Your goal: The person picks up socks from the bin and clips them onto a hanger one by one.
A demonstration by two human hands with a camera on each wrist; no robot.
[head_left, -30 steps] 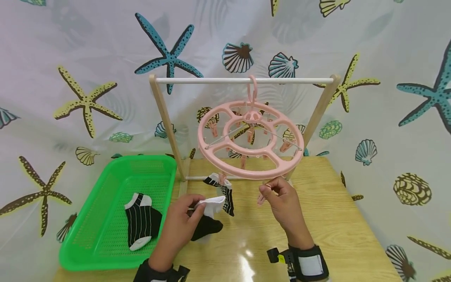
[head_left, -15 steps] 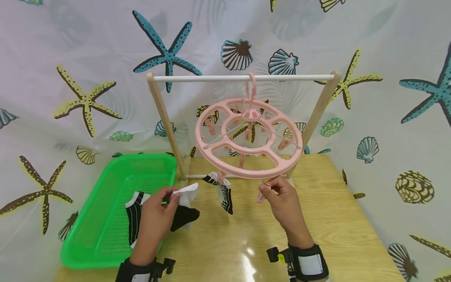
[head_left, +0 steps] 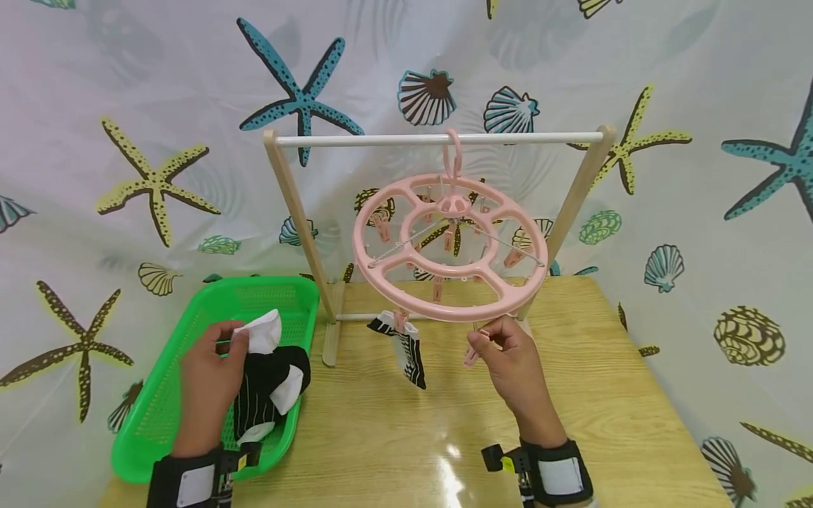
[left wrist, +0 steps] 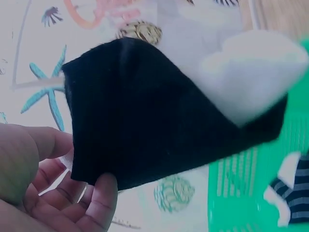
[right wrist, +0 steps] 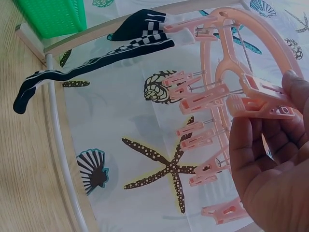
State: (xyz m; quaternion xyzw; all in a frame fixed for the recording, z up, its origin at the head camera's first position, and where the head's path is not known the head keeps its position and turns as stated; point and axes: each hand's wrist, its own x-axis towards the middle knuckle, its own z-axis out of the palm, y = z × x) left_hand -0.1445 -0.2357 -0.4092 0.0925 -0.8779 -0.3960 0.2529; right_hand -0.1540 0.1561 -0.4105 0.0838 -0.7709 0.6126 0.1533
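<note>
My left hand point(head_left: 212, 363) pinches a black sock point(left wrist: 130, 116) with white parts by one edge, over the green basket. The sock hangs down and overlaps a black-and-white striped sock point(head_left: 249, 406) lying in the basket. My right hand point(head_left: 516, 363) pinches a pink clothespin point(right wrist: 260, 99) between thumb and fingers. This clothespin hangs from the front rim of a round pink drying hanger point(head_left: 438, 310). To its left, another black-and-white patterned sock point(head_left: 411, 353) dangles from a clip on the same rim.
The green basket point(head_left: 123, 437) stands at the left of the wooden table point(head_left: 610, 395). A rack with a white bar point(head_left: 368, 141) and wooden legs carries the hanger. Several more pink clothespins point(right wrist: 205, 99) hang under the rings. Behind is a patterned curtain point(head_left: 209, 70).
My left hand has carried the black sock leftward from near the clipped sock to over the green basket. My right hand stays on the clothespin in the same spot.
</note>
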